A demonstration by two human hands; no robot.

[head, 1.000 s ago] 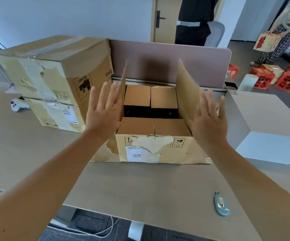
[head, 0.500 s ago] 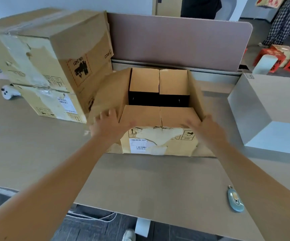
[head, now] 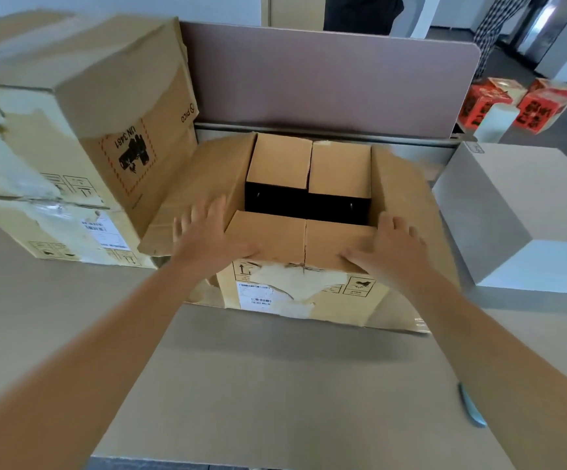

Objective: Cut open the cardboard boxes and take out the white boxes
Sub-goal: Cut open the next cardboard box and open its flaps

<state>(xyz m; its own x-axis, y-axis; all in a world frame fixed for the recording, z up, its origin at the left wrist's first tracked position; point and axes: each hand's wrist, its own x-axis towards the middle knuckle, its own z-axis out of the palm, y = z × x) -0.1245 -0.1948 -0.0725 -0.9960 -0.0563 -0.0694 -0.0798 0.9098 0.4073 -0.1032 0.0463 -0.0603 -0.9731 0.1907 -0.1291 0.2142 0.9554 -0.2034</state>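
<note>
Open cardboard box point(head: 304, 266): dark interior, contents unclear. Left hand point(head: 209, 237), right hand point(head: 389, 247) flat on side flaps, fingers released.

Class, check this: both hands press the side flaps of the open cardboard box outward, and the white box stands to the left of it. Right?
Not quite. The head view shows the white box to the right of the open cardboard box. The left hand and right hand do press its flaps outward.

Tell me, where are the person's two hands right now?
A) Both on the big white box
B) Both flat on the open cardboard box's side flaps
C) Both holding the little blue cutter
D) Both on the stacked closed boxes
B: the left hand and right hand lie with spread fingers on the side flaps of the open cardboard box, while the cutter lies untouched on the table.
</note>
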